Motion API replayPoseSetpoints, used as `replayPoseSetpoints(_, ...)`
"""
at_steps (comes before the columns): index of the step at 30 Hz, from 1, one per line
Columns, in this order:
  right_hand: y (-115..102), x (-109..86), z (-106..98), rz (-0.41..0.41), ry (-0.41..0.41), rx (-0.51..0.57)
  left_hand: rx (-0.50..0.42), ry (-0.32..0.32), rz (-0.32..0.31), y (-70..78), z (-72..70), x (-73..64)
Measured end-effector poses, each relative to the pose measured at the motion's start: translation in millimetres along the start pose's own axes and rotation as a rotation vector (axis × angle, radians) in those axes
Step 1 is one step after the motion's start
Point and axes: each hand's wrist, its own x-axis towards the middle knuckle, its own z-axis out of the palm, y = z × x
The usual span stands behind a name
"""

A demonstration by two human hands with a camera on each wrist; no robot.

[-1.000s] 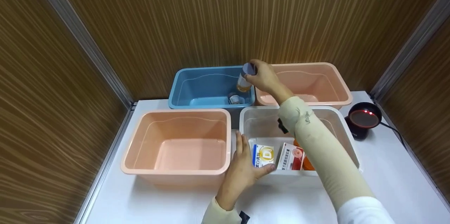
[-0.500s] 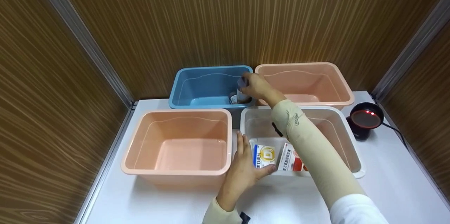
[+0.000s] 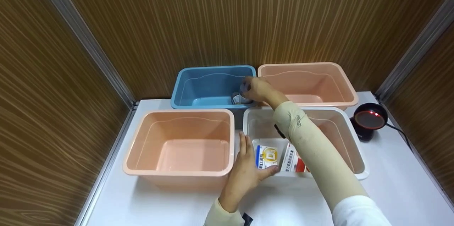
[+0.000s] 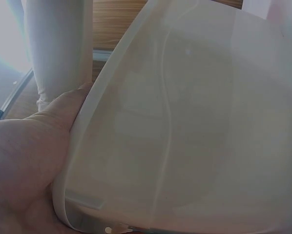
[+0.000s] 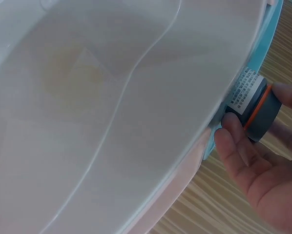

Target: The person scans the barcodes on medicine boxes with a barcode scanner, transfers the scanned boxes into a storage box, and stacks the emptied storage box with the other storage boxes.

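Note:
My right hand reaches into the right side of the blue bin. In the right wrist view its thumb and fingers hold a dark bottle with a white printed label, an orange ring and a dark cap. Just left of it in the bin is a small labelled container. My left hand rests with straight fingers at the near left corner of the whitish bin, thumb along its front rim. A blue-and-yellow medicine box and a white-and-red medicine box lie inside.
A peach bin stands at the front left, another peach bin at the back right. A black scanner with a red-lit face and a cable sits at the right. Wood-grain panels enclose the white table.
My right hand has lowered the bottle from the blue bin's rim down into its right side, then stayed nearly still. My left hand has not moved.

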Motion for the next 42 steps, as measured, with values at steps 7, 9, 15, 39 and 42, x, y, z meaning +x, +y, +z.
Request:
replayPoseSetpoints(7,4.8,-5.2,-1.2,0.004,-0.019,-0.063,0.0,-0.013,0.002,2.2,3.8,0.3)
replayPoseSetpoints(9,5.5,-6.6,-1.4,0.0,-0.028,-0.084,0.003,-0.019,0.004,2.2,4.5,0.2)
replayPoseSetpoints(15,3.2,-12.5,-8.3,0.023,-0.044,-0.036,0.002,-0.029,0.008,1.2,3.0,0.6)
replayPoseSetpoints(39,54.2,-122.8,-61.7,-0.091,0.136,-0.092,-0.003,-0.076,-0.059,-8.1,-10.4,6.1)
replayPoseSetpoints(42,65.5,-129.5,-57.6,-0.069,0.122,-0.116,-0.018,-0.065,-0.048,-9.6,-10.3,5.9)
